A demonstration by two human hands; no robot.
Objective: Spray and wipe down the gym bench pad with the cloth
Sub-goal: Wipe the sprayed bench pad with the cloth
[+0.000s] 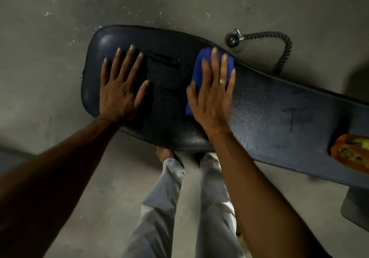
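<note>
Left hand [119,90] fingers [130,58] spread flat on bench pad [269,114], right hand [211,98] flat on blue cloth [199,66]

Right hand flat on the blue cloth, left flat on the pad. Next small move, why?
Probably sweep the right hand with the blue cloth rightward along the bench pad, left hand bracing the wide end. The cloth lies mid-pad, pressed flat, and dark scuff marks show on the stretch to its right.
</note>
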